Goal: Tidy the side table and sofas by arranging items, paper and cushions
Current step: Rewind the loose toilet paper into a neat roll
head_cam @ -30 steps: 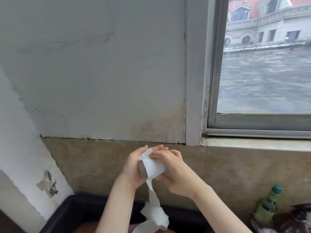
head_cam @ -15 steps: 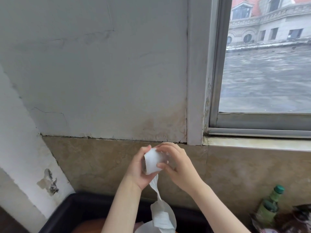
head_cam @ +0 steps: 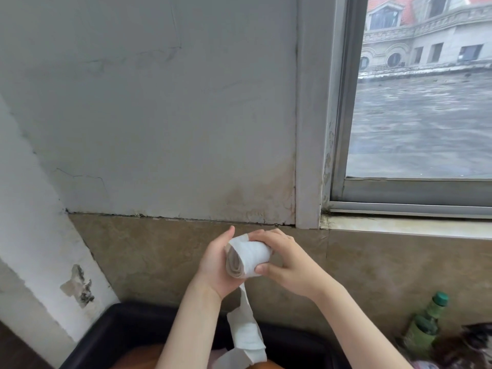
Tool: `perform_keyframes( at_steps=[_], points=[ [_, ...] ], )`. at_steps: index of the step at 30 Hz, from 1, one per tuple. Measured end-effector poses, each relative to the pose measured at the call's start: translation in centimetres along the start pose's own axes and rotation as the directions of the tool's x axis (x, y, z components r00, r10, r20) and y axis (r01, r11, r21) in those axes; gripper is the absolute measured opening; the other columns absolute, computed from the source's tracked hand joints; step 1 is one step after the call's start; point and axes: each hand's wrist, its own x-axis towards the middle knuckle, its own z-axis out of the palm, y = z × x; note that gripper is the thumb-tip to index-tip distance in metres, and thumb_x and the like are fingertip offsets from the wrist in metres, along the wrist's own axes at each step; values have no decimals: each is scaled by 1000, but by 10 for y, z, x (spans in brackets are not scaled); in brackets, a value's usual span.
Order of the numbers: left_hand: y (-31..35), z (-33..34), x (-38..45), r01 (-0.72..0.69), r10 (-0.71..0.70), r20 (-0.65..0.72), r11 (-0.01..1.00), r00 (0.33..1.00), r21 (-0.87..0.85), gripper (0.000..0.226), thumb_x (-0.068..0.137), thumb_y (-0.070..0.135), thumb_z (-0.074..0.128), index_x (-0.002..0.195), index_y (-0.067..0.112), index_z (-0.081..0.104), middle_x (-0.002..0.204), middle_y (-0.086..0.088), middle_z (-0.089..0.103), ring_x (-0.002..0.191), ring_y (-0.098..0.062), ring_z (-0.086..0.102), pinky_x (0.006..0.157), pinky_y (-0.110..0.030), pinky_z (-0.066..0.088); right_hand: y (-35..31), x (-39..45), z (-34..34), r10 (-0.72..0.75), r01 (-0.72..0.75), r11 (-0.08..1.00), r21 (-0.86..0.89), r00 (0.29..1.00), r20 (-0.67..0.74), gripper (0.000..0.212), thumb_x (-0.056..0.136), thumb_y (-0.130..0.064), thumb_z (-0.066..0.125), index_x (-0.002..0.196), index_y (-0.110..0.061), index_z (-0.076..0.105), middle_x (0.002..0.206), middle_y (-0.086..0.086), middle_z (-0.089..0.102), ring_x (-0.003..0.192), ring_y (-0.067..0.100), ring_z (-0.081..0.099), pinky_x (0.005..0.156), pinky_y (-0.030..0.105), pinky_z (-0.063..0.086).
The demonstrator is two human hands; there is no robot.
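Two hands were raised side by side before the tiled lower wall, both forearms reaching up from the bottom of the view. The left hand cupped one end of a flattened roll of white tissue paper, thumb up along its edge. The right hand curled over the other end, fingers on top and thumb pressed underneath. A loose, twisted tail of paper hung from the roll toward a black bin below. Two green bottles stood at the lower right.
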Motion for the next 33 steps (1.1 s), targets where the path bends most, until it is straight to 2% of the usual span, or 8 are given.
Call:
perform_keyframes(
  at_steps=[4, 6, 9, 12, 14, 21, 27, 33],
  points=[
    [1, 4, 0, -12, 13, -7, 983, 1000, 183, 49, 86, 40, 49, 108, 0, 66, 101, -21, 66, 89, -31, 63, 77, -38, 48, -4, -2, -7, 195, -198, 980, 21, 976, 99, 37, 90, -39, 54, 126, -32, 50, 101, -18, 38, 110, 17, 35, 93, 29, 28],
    [-4, 8, -1, -35, 41, -24, 976, 999, 215, 44, 79, 38, 57, 101, 2, 69, 93, -17, 67, 80, -25, 65, 69, -33, 51, -7, -1, -2, 174, -174, 985, -2, 985, -16, 30, 94, -36, 48, 124, -31, 49, 101, -22, 39, 108, 6, 35, 94, 29, 28],
    [-7, 10, 3, -144, 185, -180, 965, 966, 218, 34, 78, 36, 63, 94, 6, 67, 86, -12, 66, 70, -20, 63, 61, -30, 50, -10, -3, 10, 107, -131, 989, -73, 957, -271, 40, 80, -55, 42, 112, -33, 49, 103, -29, 43, 103, -11, 38, 94, 28, 29],
    [-11, 12, 10, -281, 355, -302, 923, 885, 262, 24, 88, 30, 61, 90, 7, 66, 85, -10, 67, 71, -22, 64, 62, -31, 52, -12, -4, 23, 175, -162, 985, 66, 932, -319, 48, 68, -59, 57, 109, -36, 47, 105, -25, 49, 99, -8, 47, 87, 24, 38],
    [-16, 15, 10, -312, 401, -323, 903, 857, 295, 22, 87, 30, 63, 89, 8, 67, 85, -10, 68, 75, -25, 65, 66, -34, 54, -15, -2, 29, 247, -201, 962, 184, 930, -273, 60, 67, -48, 73, 120, -32, 49, 113, -19, 53, 104, -4, 50, 88, 20, 43],
    [-11, -1, -4, -402, 398, 62, 889, 915, 220, 67, 64, 32, 85, 120, 6, 58, 95, -15, 69, 80, -21, 67, 65, -27, 56, -13, 4, 16, 317, -182, 899, 398, 898, -305, 40, 76, -12, 75, 99, -38, 55, 99, -16, 62, 94, 1, 59, 73, 12, 47],
    [-11, -3, 0, -472, 481, -14, 864, 876, 173, 97, 24, 45, 96, 108, 7, 63, 88, -14, 72, 74, -22, 69, 61, -29, 57, -8, 6, 13, 291, -140, 805, 577, 940, -179, 51, 72, -29, 71, 120, -18, 60, 110, 4, 68, 104, 17, 64, 86, 32, 53],
    [-15, -5, 6, -501, 516, -17, 840, 857, 209, 105, 26, 54, 92, 113, 5, 59, 94, -14, 71, 83, -23, 69, 70, -29, 58, -5, 4, 15, 304, -103, 681, 725, 941, -151, 42, 82, -12, 65, 122, -20, 56, 110, 2, 69, 97, 6, 65, 77, 19, 50]
  ],
)
